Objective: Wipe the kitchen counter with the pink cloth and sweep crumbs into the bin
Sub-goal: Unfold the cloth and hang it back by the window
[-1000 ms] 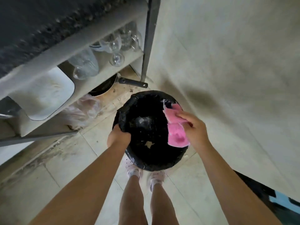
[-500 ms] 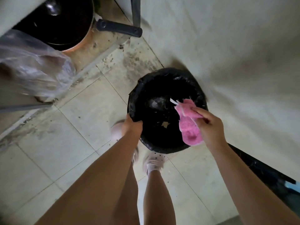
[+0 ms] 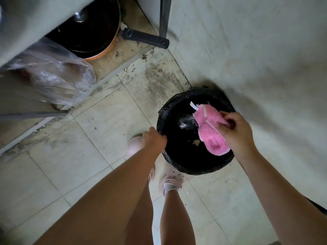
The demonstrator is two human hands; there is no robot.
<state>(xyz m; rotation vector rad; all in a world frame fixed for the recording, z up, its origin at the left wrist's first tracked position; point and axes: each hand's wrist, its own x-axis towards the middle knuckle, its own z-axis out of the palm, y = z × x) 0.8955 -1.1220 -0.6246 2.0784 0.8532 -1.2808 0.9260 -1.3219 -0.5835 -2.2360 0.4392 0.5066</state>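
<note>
At the far left a crumpled clear plastic bag (image 3: 53, 76) lies on the bottom shelf under the counter, and beside it sits a black frying pan with an orange outer wall (image 3: 92, 30), its dark handle pointing right toward a grey metal leg (image 3: 164, 16). The pale tiled floor (image 3: 74, 147) in front of the shelf is speckled with dirt. Further right, the left hand (image 3: 154, 138) curls its fingers over the near left rim of the round bin lined with a black plastic bag (image 3: 194, 167), which stands on the floor close to the wall. A few pale crumbs lie inside it. Over the bin's right side, the right hand (image 3: 233, 131) pinches the fluffy pink cloth (image 3: 210, 131), which hangs folded into the opening.
</note>
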